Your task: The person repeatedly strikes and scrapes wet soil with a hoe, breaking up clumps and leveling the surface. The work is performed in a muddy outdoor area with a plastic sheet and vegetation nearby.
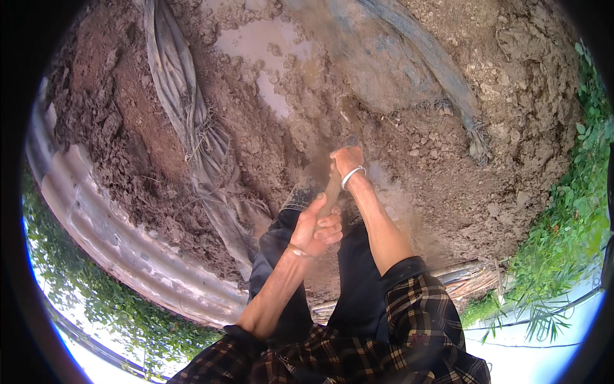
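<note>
Both of my hands grip a wooden tool handle (332,193) that slants up and away from between my legs. Lower down, my left hand (316,232) wraps round it, with the thumb lying along the wood. Farther forward, my right hand (347,160), with a white bangle at its wrist, is closed on the same handle. A dark blurred patch shows just past the right fist; I cannot tell which kind of tool head it is. Wet brown mud (256,153) lies around and ahead of the hands.
A puddle (272,48) lies ahead in the mud. Twisted grey sheeting (173,77) runs along the left, and a muddy tarp (409,64) lies ahead to the right. Corrugated metal sheet (121,237) curves along the left edge. Green plants (563,205) border the right.
</note>
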Motion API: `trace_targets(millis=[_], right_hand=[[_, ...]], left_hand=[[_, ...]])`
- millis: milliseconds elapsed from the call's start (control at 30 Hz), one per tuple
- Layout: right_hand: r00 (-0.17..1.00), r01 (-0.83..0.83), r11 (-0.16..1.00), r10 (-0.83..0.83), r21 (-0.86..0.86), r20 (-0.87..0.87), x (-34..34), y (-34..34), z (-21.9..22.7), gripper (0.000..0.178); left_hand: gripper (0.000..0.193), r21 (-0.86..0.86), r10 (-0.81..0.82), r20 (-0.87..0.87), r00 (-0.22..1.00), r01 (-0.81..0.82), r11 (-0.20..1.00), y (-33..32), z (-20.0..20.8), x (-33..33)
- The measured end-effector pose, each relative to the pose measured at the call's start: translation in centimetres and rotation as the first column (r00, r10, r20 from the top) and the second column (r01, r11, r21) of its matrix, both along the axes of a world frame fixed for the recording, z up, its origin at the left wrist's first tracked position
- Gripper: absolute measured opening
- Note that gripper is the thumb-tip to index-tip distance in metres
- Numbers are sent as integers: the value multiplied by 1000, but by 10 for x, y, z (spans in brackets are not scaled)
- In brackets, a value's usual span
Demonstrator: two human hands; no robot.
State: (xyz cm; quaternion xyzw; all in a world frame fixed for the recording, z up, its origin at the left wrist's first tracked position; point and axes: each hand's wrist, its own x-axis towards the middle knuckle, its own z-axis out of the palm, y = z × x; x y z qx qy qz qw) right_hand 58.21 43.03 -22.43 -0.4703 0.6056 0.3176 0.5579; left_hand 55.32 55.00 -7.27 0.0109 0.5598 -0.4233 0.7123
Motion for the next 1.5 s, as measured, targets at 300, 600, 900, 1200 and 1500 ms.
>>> trace_targets(millis=[300,600,900,1200,1500], right_hand=[[996,92,972,-89,214,-26,-16,37,30,19],[999,27,999,-26,40,-26,-37,-40,9,12],[999,-17,1000,17,10,29,-41,-37,10,17],[999,1,979,-9,204,36,-65,-36,55,20],[994,98,985,-103,145,28,-39,-40,3,13]], left_hand=[[41,347,-234,-95,967,253,903,-7,40,-11],[40,-53,-10,-71,997,6,999,-43,-1,-40],[43,49,3,-40,999,-1,999,-43,1,-37],[46,102,-162,-90,983,171,980,-65,58,-69],[45,77,-81,30,996,79,994,-58,1,-53]])
